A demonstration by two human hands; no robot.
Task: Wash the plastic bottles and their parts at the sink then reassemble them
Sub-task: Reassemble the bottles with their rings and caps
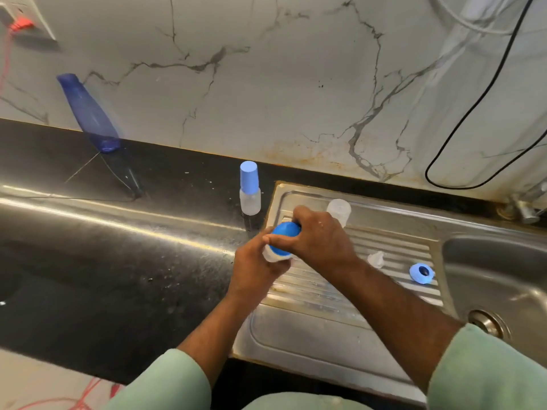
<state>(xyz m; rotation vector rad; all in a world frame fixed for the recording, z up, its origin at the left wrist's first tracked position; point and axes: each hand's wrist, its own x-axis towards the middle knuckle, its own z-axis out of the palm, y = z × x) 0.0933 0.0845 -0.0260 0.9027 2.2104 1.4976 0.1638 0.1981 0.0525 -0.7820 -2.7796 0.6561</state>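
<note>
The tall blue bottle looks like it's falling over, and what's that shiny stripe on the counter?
Head view: the wide lens bends the edges, so the tall blue bottle only seems tilted; the stripe is light glaring off the glossy black counter.

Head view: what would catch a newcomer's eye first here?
Both hands meet at the steel draining board's left edge: the right hand grips a round blue cap atop the small translucent bottle held by the left hand. A tall dark-blue bottle stands against the marble wall, far left.
</note>
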